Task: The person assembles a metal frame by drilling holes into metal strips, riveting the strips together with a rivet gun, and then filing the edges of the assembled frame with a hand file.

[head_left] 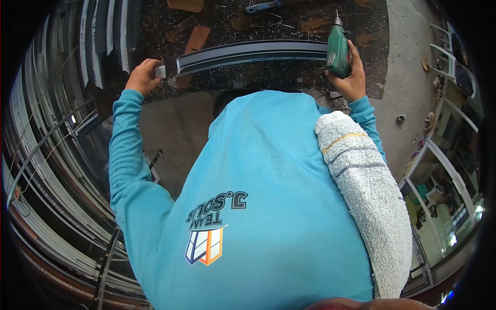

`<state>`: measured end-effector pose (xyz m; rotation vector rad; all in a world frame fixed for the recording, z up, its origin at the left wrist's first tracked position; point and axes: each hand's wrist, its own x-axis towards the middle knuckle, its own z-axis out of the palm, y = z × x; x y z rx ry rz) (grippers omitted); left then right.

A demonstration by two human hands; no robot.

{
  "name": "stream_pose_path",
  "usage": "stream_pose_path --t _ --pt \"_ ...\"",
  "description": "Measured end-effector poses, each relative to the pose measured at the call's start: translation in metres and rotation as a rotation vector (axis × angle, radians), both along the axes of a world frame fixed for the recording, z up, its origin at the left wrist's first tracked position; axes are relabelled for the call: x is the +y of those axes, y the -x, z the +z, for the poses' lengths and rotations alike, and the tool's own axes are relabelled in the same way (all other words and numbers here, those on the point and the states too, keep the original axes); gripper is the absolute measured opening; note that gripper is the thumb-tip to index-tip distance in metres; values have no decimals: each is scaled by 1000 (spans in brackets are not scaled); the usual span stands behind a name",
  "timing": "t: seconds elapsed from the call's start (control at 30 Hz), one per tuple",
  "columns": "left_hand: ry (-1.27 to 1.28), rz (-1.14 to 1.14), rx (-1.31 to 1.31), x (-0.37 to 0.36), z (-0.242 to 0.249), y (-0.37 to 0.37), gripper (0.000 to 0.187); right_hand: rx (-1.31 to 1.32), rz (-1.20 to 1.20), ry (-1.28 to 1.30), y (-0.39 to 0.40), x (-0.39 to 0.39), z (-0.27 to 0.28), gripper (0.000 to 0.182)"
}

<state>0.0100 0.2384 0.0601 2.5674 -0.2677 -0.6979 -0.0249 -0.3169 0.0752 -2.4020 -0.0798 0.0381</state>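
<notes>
Stacked lengths (36, 170): long, thin pieces, pale and dark, running along the far left side.
Dark strips (103, 41): several side by side, at the worktop's left end.
Left hand (143, 77): over the near left part of the worktop, its grip nearly closed, with a small whitish piece (160, 71) at the fingertips.
Brown strip (198, 38): slanting under the long profile near its left end.
Long profile (248, 53): grey and ribbed, lying crosswise on the worktop between the hands, its left end just short of the small whitish piece, its right end meeting the drill in view; whether they touch, I cannot tell.
Blue-handled tool (263, 7): at the far edge, beyond the long profile.
Worktop (289, 78): dark, scattered with pale shavings.
Drill (338, 51): green, chuck and bit pointing away from the person.
Right hand (353, 77): grip partly curled about the drill's body, thumb on the near left side, fingers along the right.
Towel (361, 181): white with yellow and dark stripes, draped over the blue shirt (274, 181).
</notes>
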Motion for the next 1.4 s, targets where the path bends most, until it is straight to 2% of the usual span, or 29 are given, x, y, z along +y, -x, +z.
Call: stream_pose_path --t 0.03,0.07,0.17,0.3,0.33,0.37,0.43,0.57,0.63,0.8,0.9,1.03,1.1,1.13,1.2,1.23,1.3,1.33,1.4 --pt "-77 47 47 7 4 2 42 13 -1 -18 2 -1 -2 96" --pt "20 8 -175 16 -9 7 39 27 -1 -34 5 -3 -5 96" --pt "269 482 -15 16 -23 23 36 68 -36 -75 12 -12 -9 95" --pt "475 633 23 18 -45 39 26 77 -80 -228 12 -24 -3 94" --pt "436 659 26 13 -41 41 17 70 -94 -248 11 -29 0 94" --pt "505 726 39 14 -44 43 14 62 -108 -267 8 -36 2 94" --pt "646 858 66 14 -55 48 9 100 -237 -137 1 -51 6 95" --pt "956 1087 191 -16 -25 49 9 -26 -390 69 -12 -102 -28 98" --pt "1079 1050 253 -12 -26 53 12 -13 -521 188 -14 -117 -41 100" --pt "1396 913 393 -9 -29 63 26 44 -655 240 -5 -144 -82 106" --pt "1546 886 439 -22 -18 63 32 50 -653 341 2 -129 -78 105" --pt "1713 975 480 -43 -11 59 36 3 -446 264 9 -143 -78 97" --pt "1824 935 580 -52 -6 57 38 2 -390 54 11 -155 -84 86" --pt "1801 1037 565 -70 11 54 36 12 -368 -48 14 -161 -92 84" --pt "1829 955 547 -73 -2 55 32 34 -370 -169 18 -162 -81 75" --pt "1843 918 528 -79 0 53 30 44 -337 -76 15 -167 -73 73" --pt "1669 1005 466 -97 4 53 20 77 -271 99 11 -172 -60 69" --pt "1585 1008 448 -105 6 52 19 -65 -142 467 3 -175 -50 56" --pt "1408 960 415 -123 7 47 19 -121 -195 310 -16 -155 -32 47"
